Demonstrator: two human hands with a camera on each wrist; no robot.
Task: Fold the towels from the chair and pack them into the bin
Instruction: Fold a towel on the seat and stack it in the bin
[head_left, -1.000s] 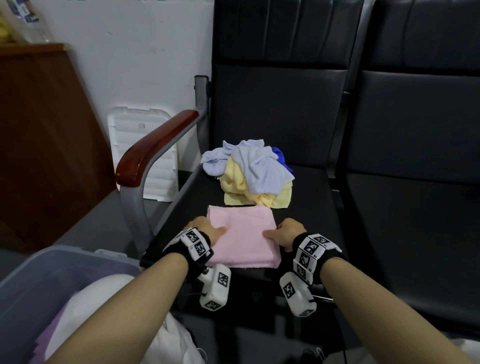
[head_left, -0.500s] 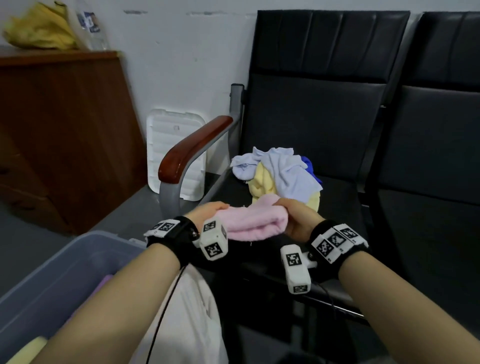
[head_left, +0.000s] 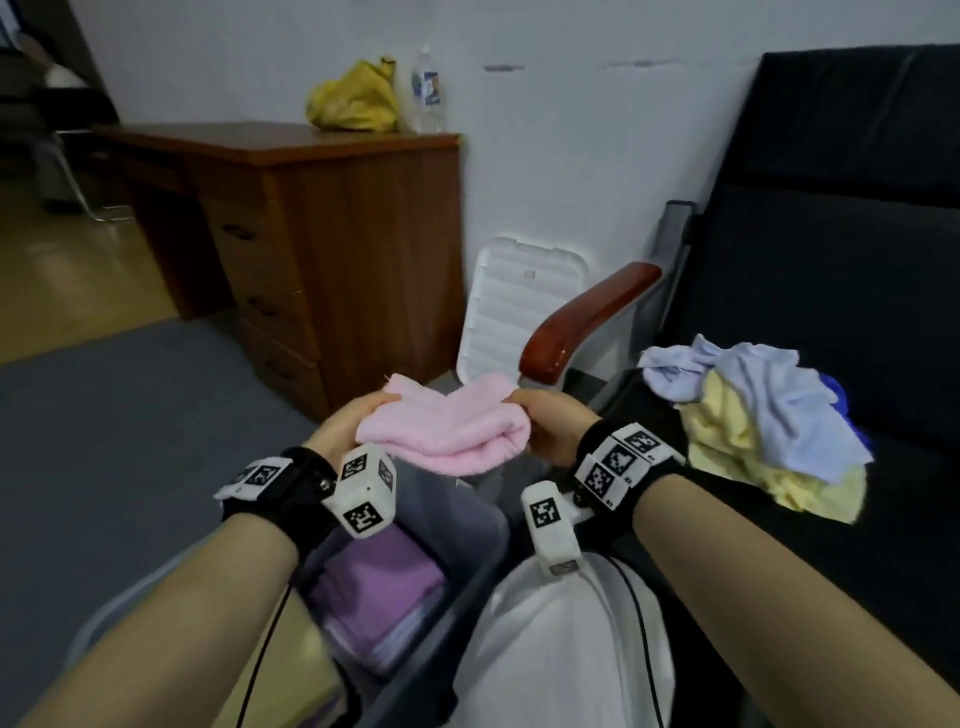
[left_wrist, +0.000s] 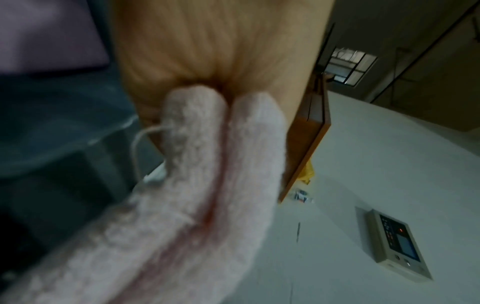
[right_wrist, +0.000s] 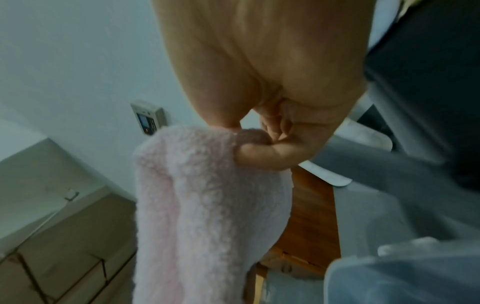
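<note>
Head view: fluffy folded pink towel (head_left: 447, 434) between both gripping hands.

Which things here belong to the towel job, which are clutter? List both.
Job: pink towel held by left hand and right hand; unfolded towels; chair; bin; purple towel.
Clutter: desk; yellow bag; bottle; white lid.

My head camera looks forward and down over both forearms toward the wooden desk (head_left: 332, 218) and wall. Each wrist camera sits tight against my palm, looking along it, tilted up at the wall. All three views share the pink towel (head_left: 447, 434) (left_wrist: 197, 205) (right_wrist: 205, 205).
</note>
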